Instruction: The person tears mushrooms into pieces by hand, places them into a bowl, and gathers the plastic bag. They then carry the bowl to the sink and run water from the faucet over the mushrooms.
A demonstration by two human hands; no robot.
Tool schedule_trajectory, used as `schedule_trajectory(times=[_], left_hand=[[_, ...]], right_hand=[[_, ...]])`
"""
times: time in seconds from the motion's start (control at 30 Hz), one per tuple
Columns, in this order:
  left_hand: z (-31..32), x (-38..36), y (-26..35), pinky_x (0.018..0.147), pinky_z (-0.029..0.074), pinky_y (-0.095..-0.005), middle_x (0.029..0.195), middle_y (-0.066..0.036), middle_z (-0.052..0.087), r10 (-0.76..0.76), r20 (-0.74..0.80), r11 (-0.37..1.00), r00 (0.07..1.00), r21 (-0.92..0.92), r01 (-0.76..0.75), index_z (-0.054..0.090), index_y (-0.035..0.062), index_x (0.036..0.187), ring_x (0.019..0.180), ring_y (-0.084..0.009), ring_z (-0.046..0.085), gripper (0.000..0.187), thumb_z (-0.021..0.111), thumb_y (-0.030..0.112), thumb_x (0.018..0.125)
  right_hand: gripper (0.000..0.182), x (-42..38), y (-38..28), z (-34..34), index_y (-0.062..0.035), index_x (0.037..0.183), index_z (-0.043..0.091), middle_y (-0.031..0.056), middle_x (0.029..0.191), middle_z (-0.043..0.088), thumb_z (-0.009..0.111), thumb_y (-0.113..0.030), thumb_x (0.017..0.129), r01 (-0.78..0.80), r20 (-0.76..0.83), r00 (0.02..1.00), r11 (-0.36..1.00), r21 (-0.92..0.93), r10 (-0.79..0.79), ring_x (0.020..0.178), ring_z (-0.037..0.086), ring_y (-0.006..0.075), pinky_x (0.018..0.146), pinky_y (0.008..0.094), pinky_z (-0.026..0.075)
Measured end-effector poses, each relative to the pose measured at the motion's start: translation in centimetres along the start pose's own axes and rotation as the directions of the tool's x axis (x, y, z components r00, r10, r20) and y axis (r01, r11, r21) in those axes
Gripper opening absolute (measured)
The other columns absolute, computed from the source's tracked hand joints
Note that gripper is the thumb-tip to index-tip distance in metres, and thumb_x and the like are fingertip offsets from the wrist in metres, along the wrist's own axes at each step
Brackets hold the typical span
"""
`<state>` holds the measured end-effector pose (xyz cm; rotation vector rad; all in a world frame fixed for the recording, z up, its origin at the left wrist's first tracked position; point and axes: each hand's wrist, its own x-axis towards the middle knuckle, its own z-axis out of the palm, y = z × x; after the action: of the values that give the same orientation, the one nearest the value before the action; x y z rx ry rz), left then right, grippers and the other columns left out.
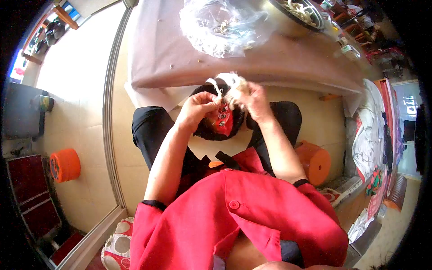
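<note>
Above a black container (205,130) between my knees, both of my hands are at work. My left hand (198,109) is closed, thumb and fingers pinching a thin whitish strip (215,85). In my right hand (258,102), closed and slightly blurred, is a bunch of pale strips (235,86) whose exact kind I cannot make out. Inside the container lies a red printed wrapper (223,119). Just ahead, on the covered table (166,54), sits a clear plastic bag (220,29) with pale bits in it.
At the table's far right stands a basin (321,21) of similar pale strips. The brown table cover hangs over the near edge. Orange stools (313,163) (65,165) stand on both sides. A sliding-door track (110,103) runs along the left.
</note>
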<state>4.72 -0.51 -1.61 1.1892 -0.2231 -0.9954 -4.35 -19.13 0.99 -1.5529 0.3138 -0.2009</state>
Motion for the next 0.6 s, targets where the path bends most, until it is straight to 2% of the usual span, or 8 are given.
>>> schedule_trajectory(times=[0.03,0.1,0.17,0.23,0.33,0.43,0.5,0.6], left_hand=[[0.4,-0.2,0.4,0.059,0.046,-0.0218,0.076,0.000,0.062,0.001,0.028,1.000,1.000,0.020,-0.002,0.061,0.0053,0.086,0.065,-0.0082,0.058,0.009,0.067,0.011,0.086],[0.7,0.0,-0.2,0.059,0.046,-0.0220,0.073,0.001,0.062,0.033,0.008,0.997,0.999,0.067,-0.034,0.062,0.0035,0.085,0.063,-0.0073,0.056,0.012,0.069,0.013,0.084],[0.1,0.3,-0.6,0.059,0.047,-0.0223,0.073,0.000,0.062,0.076,0.058,0.972,0.995,0.220,-0.087,0.063,0.0028,0.085,0.062,-0.0072,0.056,0.012,0.070,0.012,0.083],[0.4,0.1,-0.3,0.058,0.046,-0.0223,0.074,-0.001,0.063,0.044,0.084,0.985,0.995,0.160,-0.057,0.064,0.0033,0.087,0.062,-0.0076,0.057,0.014,0.072,0.013,0.082],[1.3,-1.1,1.3,0.062,0.048,-0.0217,0.080,-0.001,0.065,0.000,0.137,1.000,0.991,0.001,0.000,0.064,0.0038,0.094,0.068,-0.0082,0.060,0.018,0.069,0.019,0.086],[1.4,-1.6,2.3,0.068,0.052,-0.0287,0.086,-0.006,0.065,0.056,0.063,0.993,0.996,-0.105,-0.049,0.063,0.0016,0.105,0.073,-0.0146,0.063,0.023,0.064,0.020,0.090],[0.4,-1.0,1.4,0.068,0.052,-0.0282,0.086,-0.006,0.065,0.127,-0.047,0.991,0.991,-0.043,-0.129,0.063,0.0025,0.105,0.073,-0.0146,0.063,0.025,0.067,0.021,0.088],[0.3,-1.1,2.0,0.069,0.051,-0.0267,0.085,-0.005,0.065,0.192,-0.123,0.981,0.974,-0.005,-0.194,0.064,0.0016,0.104,0.072,-0.0136,0.062,0.025,0.068,0.019,0.087]], right_hand=[[0.022,-0.2,-0.6,0.8,-0.0028,0.098,0.066,0.0038,0.083,0.068,0.069,-0.017,0.083,-0.083,0.085,0.993,0.996,-0.042,0.086,0.070,0.061,0.0077,0.063,0.0241,0.049],[0.022,0.2,1.7,2.1,-0.0019,0.096,0.065,0.0026,0.082,0.067,0.072,-0.019,0.082,0.143,0.119,0.985,0.979,-0.145,-0.126,0.069,0.058,0.0057,0.063,0.0225,0.048],[0.023,-0.1,0.2,2.7,-0.0016,0.093,0.065,0.0018,0.081,0.067,0.073,-0.021,0.083,0.020,0.060,0.998,0.974,-0.227,-0.007,0.070,0.056,0.0049,0.063,0.0223,0.047],[0.018,0.0,1.3,2.6,-0.0003,0.092,0.065,0.0015,0.080,0.066,0.069,-0.015,0.084,-0.059,0.056,0.997,0.998,0.017,0.058,0.071,0.058,0.0058,0.064,0.0222,0.048],[0.020,0.0,-0.3,1.8,0.0016,0.098,0.065,0.0021,0.078,0.066,0.066,-0.012,0.083,-0.080,0.033,0.996,0.991,0.103,0.078,0.069,0.059,0.0077,0.061,0.0223,0.048],[0.033,1.3,-4.2,-0.9,-0.0020,0.089,0.065,0.0052,0.070,0.066,0.061,-0.035,0.089,0.020,0.031,0.999,0.962,0.272,-0.029,0.055,0.058,0.0087,0.049,0.0202,0.045],[0.039,2.5,-9.3,-3.5,-0.0027,0.086,0.065,0.0065,0.066,0.065,0.059,-0.042,0.089,0.199,-0.193,0.966,0.973,0.120,-0.174,0.049,0.057,0.0089,0.043,0.0197,0.042],[0.031,6.0,-18.6,-8.0,-0.0021,0.086,0.065,0.0078,0.065,0.065,0.064,-0.033,0.085,0.571,-0.388,0.693,0.791,-0.219,-0.607,0.047,0.059,0.0116,0.039,0.0228,0.043]])
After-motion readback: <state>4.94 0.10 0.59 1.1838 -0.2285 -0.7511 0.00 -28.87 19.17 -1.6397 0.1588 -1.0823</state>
